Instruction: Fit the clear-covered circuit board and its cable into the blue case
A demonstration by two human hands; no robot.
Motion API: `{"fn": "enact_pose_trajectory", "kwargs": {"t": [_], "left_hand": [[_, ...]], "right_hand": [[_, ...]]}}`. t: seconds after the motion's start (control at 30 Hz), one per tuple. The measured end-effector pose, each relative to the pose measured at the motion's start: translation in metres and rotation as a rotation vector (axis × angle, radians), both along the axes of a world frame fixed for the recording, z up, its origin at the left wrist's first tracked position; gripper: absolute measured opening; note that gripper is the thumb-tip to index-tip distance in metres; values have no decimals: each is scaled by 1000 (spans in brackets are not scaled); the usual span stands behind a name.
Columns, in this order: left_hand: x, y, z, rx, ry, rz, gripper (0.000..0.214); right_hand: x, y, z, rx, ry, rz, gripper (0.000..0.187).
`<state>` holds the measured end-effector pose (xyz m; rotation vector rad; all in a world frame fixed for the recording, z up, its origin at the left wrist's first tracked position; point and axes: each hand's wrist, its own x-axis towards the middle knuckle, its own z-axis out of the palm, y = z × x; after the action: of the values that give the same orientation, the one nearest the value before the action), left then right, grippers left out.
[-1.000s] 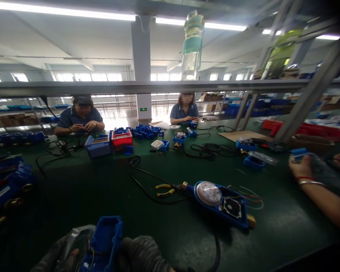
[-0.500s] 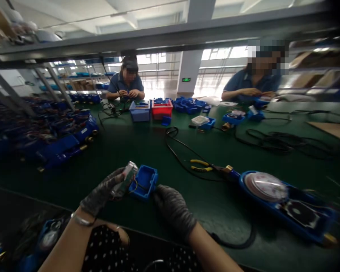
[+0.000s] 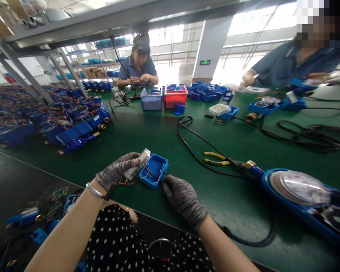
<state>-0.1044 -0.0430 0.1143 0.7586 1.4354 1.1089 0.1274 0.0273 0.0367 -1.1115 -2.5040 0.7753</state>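
Observation:
My left hand [image 3: 116, 172], in a grey knit glove, holds a small grey circuit module [image 3: 136, 169] with red and yellow wires. The wires run into an open blue plastic housing [image 3: 154, 170] lying on the green table [image 3: 170, 143]. Gloved too, my right hand [image 3: 184, 200] rests on the table with its fingertips at the housing's right near corner. Whether it grips the housing I cannot tell.
A blue water meter [image 3: 303, 196] with a brass fitting and black cable lies right. Yellow-handled pliers [image 3: 215, 158] lie beyond it. Rows of blue meters [image 3: 59, 124] fill the left. Blue [image 3: 151, 100] and red [image 3: 175, 97] bins stand far back. Two other people work across the table.
The view has swung down and left. My hands with the module and housing have come up from the bottom edge to the middle of the view. The module now sits closer to the housing.

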Motion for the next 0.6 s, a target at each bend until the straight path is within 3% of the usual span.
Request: {"fn": "enact_pose_trajectory", "kwargs": {"t": [0.1, 0.23, 0.33, 0.43, 0.6], "left_hand": [[-1, 4, -1, 7, 8, -25, 54], [-7, 11, -12, 10, -20, -52, 52], [-11, 17, -15, -10, -34, -87, 57], [-11, 21, -8, 1, 19, -91, 53], [-11, 25, 7, 7, 99, -121, 44]], "right_hand": [[3, -3, 0, 44, 6, -10, 19], [-6, -19, 11, 366, 70, -76, 26], [-32, -35, 20, 532, 68, 132, 33], [-61, -42, 24, 547, -3, 304, 36], [-73, -30, 28, 415, 149, 381, 26]]}}
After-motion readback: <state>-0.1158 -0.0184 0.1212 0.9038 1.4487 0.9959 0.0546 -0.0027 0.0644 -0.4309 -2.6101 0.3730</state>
